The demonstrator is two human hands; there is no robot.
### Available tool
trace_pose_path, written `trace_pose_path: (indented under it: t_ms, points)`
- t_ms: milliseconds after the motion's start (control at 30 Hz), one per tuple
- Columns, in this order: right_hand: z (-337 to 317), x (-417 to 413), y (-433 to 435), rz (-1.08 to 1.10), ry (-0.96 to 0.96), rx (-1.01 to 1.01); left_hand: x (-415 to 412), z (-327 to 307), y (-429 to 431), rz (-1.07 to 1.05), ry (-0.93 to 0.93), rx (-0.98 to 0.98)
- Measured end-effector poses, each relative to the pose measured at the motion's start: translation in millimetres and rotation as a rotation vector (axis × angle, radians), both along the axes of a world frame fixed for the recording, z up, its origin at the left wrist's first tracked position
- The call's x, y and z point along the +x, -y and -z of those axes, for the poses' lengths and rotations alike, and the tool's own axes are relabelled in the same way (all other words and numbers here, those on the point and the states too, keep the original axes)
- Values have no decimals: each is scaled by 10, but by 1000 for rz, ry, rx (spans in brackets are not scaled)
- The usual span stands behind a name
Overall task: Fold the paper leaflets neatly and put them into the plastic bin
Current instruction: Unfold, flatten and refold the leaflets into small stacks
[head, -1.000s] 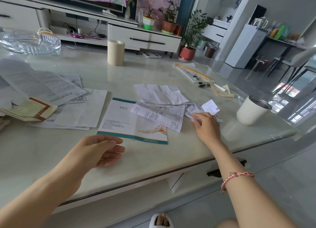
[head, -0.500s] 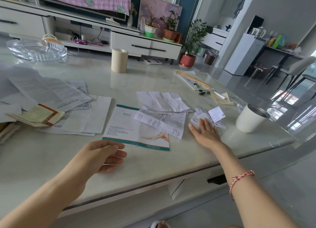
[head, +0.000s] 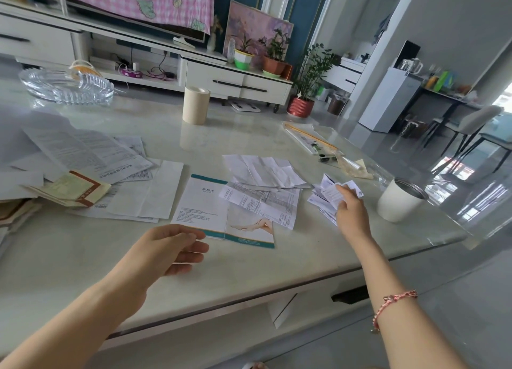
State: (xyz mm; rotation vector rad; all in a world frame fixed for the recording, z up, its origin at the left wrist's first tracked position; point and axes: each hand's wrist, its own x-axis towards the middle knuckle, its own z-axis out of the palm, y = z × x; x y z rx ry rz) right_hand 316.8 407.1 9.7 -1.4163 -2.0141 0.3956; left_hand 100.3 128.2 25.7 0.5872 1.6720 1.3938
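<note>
- Leaflets (head: 260,172) are lying loose and mostly flat across the desk (head: 249,260); none is looking neatly folded yet.
- Right hand (head: 350,211) is pinching a small slip (head: 331,193) up from the little pile near the white cup (head: 399,202).
- Left hand (head: 169,251) is hovering loosely curled, holding nothing, at the near corner of the teal-edged leaflet (head: 205,202).
- No plastic bin is showing plainly, so nearly all the folding and binning is seemingly still waiting.

1. A booklet (head: 205,202) lies open near the front middle of the surface (head: 249,271).
2. A printed sheet (head: 260,202) overlaps the booklet's right rear part, and creased sheets (head: 263,169) lie just behind it.
3. Right of the booklet lie small slips (head: 324,197), with a cup (head: 399,202) farther right.
4. Left of the booklet lies a paper pile (head: 83,152).
5. Well behind the booklet stands a roll (head: 195,105). A glass dish (head: 66,87) sits far behind and to its left.
</note>
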Motion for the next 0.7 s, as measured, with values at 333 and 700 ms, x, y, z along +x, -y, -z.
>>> trace_pose_path:
  t_ms: [333,700]
  points:
    - [-134,-511,537,-263,-33,8,39,6,-28,9,7,-17]
    - [-5,-864,751,-486,235,-88,32,-23,-14,-14,25,-21]
